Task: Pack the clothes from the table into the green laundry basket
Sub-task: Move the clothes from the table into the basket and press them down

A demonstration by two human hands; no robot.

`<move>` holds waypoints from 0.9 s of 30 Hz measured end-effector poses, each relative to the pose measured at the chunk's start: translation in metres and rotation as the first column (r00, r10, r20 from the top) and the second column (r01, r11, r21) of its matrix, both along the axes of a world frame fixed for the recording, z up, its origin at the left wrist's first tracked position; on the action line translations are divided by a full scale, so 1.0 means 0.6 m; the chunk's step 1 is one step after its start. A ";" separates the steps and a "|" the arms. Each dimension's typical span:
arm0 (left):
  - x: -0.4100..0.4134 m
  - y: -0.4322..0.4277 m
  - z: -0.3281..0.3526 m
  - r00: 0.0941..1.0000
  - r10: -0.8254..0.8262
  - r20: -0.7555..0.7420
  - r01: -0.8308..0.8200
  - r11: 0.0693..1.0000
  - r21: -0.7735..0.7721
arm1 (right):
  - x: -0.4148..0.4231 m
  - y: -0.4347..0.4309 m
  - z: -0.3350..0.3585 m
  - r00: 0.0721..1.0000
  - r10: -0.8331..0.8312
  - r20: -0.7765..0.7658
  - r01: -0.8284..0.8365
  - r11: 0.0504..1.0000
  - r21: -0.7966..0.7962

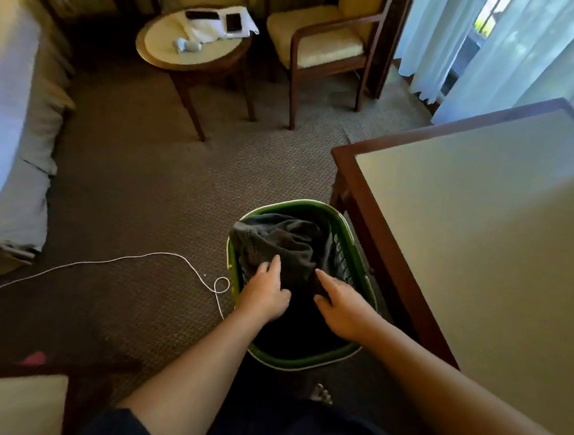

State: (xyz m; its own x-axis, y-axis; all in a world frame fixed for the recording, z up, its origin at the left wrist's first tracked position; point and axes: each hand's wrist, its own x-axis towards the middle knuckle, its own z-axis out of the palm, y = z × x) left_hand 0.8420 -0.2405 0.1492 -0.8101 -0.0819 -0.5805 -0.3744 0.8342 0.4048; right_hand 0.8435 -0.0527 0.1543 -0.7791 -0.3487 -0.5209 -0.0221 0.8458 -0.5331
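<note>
The green laundry basket (351, 250) stands on the carpet beside the table's left corner. A dark grey garment (283, 244) lies bunched inside it, over darker cloth lower down. My left hand (264, 292) rests on the garment's near left part, fingers spread and pressing on the cloth. On the near right part lies my right hand (340, 305), fingers extended over the fabric. Neither hand clearly grips the cloth. The table (483, 239) at the right shows a bare pale top with a dark wooden rim.
A white cable (120, 261) loops across the carpet just left of the basket. A bed (8, 120) fills the left side. A round side table (192, 52) with small devices and a wooden armchair (323, 48) stand at the back. Curtains hang at far right.
</note>
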 end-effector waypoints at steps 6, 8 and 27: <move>0.025 0.029 0.045 0.988 -0.094 -0.124 0.104 0.991 0.079 | 0.040 0.019 0.034 0.994 -0.109 -0.014 0.107 0.988 -0.112; 0.026 0.030 0.054 0.980 -0.120 -0.159 0.135 0.987 0.083 | 0.048 0.019 0.042 0.989 -0.150 -0.021 0.146 0.980 -0.135; -0.033 -0.122 -0.019 0.989 0.043 -0.142 -0.014 0.980 0.200 | -0.041 -0.086 0.032 0.995 0.030 -0.094 -0.019 0.994 0.108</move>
